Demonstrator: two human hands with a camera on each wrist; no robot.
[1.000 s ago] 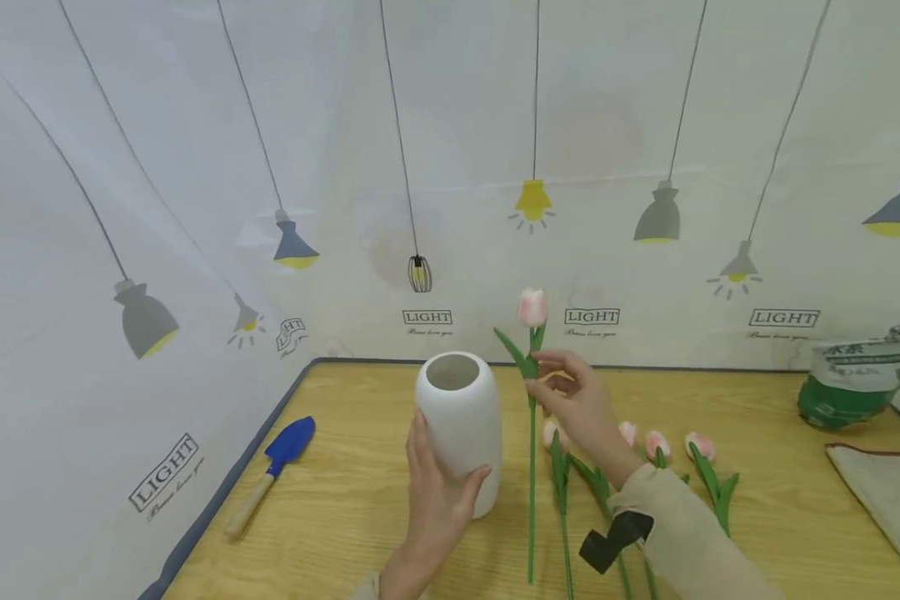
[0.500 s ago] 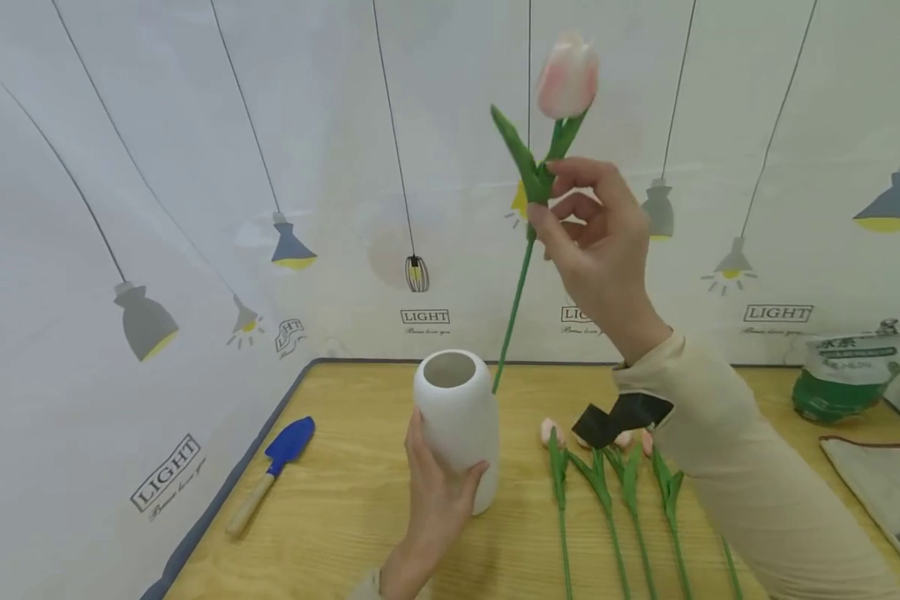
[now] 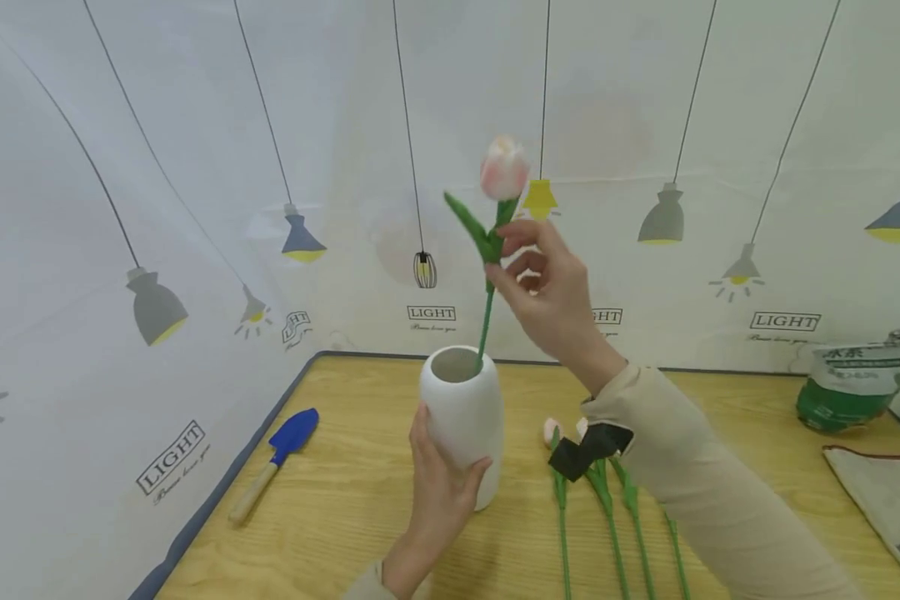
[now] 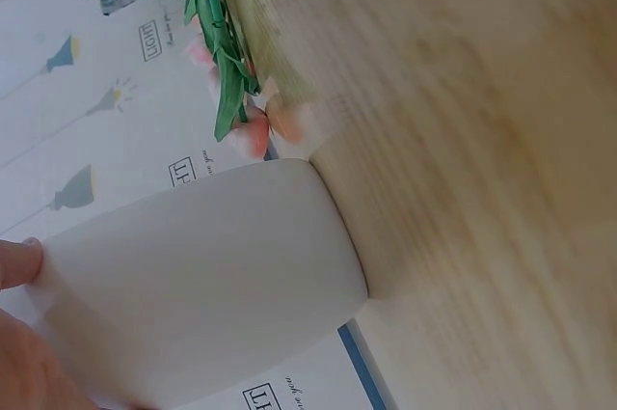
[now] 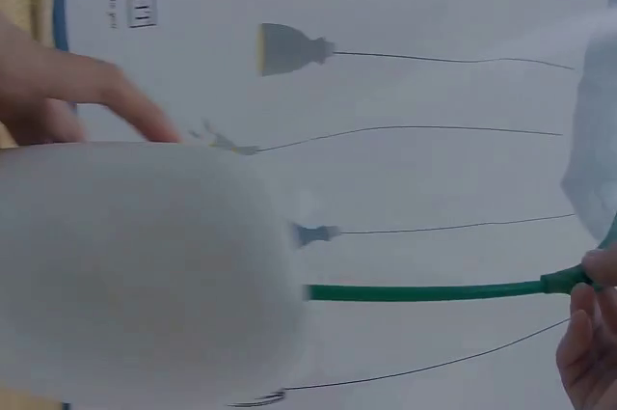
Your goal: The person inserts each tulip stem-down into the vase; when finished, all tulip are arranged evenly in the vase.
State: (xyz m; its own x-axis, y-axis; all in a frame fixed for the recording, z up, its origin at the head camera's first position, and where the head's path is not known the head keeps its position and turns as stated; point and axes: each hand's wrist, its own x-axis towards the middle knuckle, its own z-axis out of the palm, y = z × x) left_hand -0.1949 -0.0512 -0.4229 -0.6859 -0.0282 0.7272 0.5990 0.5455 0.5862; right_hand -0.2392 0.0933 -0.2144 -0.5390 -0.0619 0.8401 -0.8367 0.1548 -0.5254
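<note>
A white vase (image 3: 461, 417) stands upright on the wooden table, and my left hand (image 3: 444, 492) grips its lower side, thumb and fingers on opposite sides. Above it, my right hand (image 3: 551, 287) pinches a pink-and-white tulip (image 3: 504, 169) just under its leaves. The lower end of the tulip's green stem (image 3: 485, 329) is inside the vase mouth, hidden by the rim. In the right wrist view the stem (image 5: 424, 291) runs from the vase (image 5: 145, 265) to the fingertips of my right hand (image 5: 588, 333). The left wrist view shows the vase base (image 4: 328, 236) on the tabletop.
Several more tulips (image 3: 606, 492) lie on the table (image 3: 345, 533) right of the vase, partly under my right sleeve. A blue trowel (image 3: 294, 431) lies at the left. At the right are a green-and-white bag (image 3: 851, 387) and a folded cloth (image 3: 881, 492).
My right hand lifted the tulip from beside the vase to high above, then moved left and down, bringing the stem's end into the vase mouth. My left hand keeps its grip on the vase.
</note>
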